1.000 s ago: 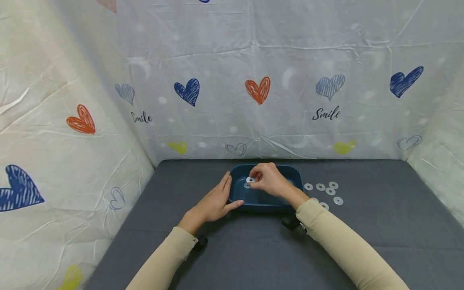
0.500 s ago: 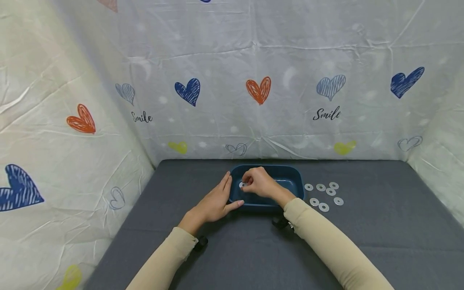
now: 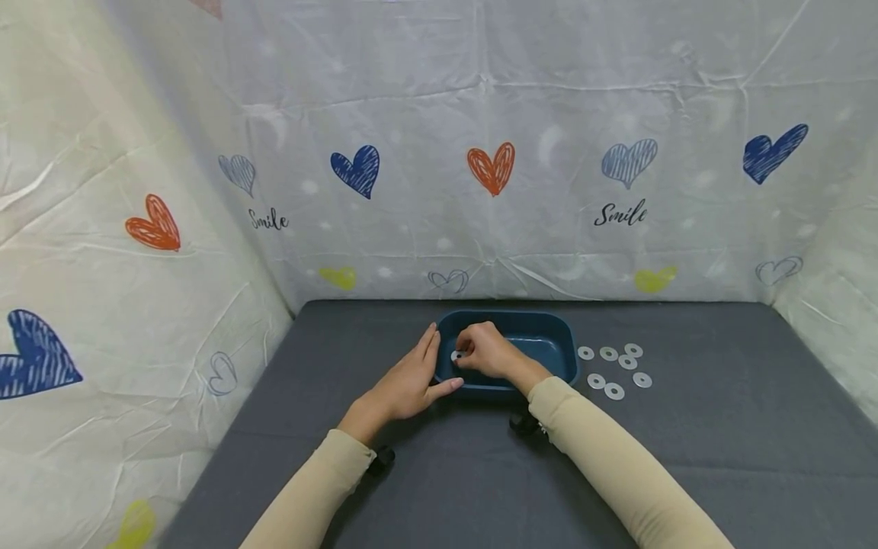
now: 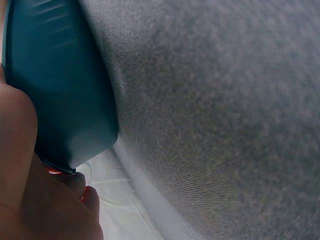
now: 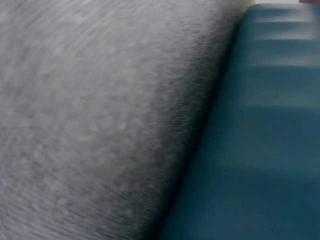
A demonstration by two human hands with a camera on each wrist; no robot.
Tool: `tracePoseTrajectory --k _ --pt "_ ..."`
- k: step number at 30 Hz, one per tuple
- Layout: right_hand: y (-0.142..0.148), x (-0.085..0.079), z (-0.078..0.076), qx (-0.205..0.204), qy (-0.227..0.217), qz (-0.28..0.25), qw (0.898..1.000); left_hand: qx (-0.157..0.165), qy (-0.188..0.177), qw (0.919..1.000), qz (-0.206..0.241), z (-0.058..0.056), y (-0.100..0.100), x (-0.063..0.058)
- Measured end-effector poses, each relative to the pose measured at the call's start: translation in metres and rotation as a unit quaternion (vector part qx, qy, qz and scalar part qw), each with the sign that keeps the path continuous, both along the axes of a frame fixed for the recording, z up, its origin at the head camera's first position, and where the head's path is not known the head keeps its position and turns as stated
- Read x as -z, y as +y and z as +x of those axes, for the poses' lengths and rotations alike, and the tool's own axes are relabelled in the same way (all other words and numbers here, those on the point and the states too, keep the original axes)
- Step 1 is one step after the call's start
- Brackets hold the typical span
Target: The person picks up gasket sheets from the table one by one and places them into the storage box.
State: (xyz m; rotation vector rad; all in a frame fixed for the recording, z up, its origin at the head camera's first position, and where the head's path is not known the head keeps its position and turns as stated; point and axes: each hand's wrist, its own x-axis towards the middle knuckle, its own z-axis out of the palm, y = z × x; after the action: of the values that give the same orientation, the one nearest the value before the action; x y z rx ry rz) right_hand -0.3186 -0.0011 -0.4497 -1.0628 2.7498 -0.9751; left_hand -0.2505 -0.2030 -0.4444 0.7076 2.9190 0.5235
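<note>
A dark teal rectangular tray [image 3: 549, 347] stands near the back edge of the table. My left hand [image 3: 403, 383] rests against its left end, fingers straight along the side and thumb over the front corner. The left wrist view shows the fingers touching the tray's outer wall [image 4: 65, 90]. Inside the tray's left part, my right hand [image 3: 490, 352] pinches a flat silver washer [image 3: 456, 356] low over the tray floor. The fingertips partly cover that washer, and whether other washers lie beneath cannot be told. In the right wrist view only the tray's front wall [image 5: 260, 140] shows, not the hand.
Several loose washers [image 3: 608, 354] lie flat on the grey cloth [image 3: 439, 480] to the right of the tray. A white curtain [image 3: 411, 213] with printed hearts hangs right behind the table and along both sides.
My right hand has moved left and lower into the tray with the washer. The forearm has swung left, uncovering washers on the table. My left hand has stayed in place.
</note>
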Motion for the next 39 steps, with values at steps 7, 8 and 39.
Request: tracePoseTrajectory --k 7,8,39 --pt "0.0 0.003 0.0 -0.014 -0.006 0.012 1.0 0.009 0.007 0.9999 0.002 -0.002 0.001 -0.001" --pt "0.0 0.003 0.0 -0.015 -0.006 0.014 1.0 0.01 0.007 0.9999 0.001 -0.002 0.002 -0.001" --pt "0.064 -0.048 0.04 -0.022 -0.004 0.066 0.998 -0.006 0.002 1.0 -0.007 -0.001 0.002 -0.001"
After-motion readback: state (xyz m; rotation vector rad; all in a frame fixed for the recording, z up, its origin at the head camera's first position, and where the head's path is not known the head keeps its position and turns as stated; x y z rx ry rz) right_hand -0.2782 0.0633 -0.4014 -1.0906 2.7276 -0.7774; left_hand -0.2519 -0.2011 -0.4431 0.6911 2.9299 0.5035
